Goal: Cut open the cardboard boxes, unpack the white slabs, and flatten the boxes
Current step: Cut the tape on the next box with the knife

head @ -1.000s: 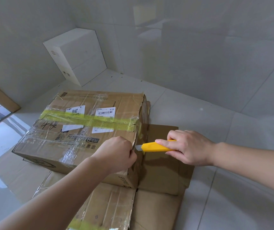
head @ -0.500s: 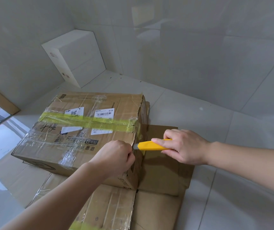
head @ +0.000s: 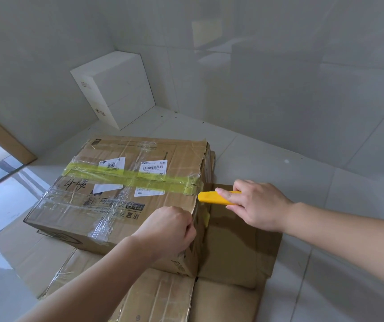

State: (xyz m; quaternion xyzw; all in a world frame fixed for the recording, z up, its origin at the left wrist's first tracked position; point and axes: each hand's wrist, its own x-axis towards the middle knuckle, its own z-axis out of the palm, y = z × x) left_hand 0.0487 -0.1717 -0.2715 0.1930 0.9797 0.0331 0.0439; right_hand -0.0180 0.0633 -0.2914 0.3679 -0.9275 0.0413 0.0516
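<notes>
Farther along the taped cardboard box [head: 126, 196] than a moment ago, the right hand [head: 253, 205] grips the yellow knife [head: 214, 197] at its edge, just beyond the left hand's [head: 170, 231] fingers pinching that edge.

On the top of the cardboard box [head: 121, 189] I can read a few things. A white shipping label [head: 153, 168] near the far right carries a barcode, with "标快" printed at its top right corner and "NA" at its lower right. Below the yellow tape [head: 130, 178], another white label [head: 149, 191] shows "WU". A white sticker [head: 112, 164] to the left bears a QR code. Printed on the cardboard itself I make out "8元起" and "优惠退". Handwritten black characters sit near the left edge; I read them as "4楼", not surely.
</notes>
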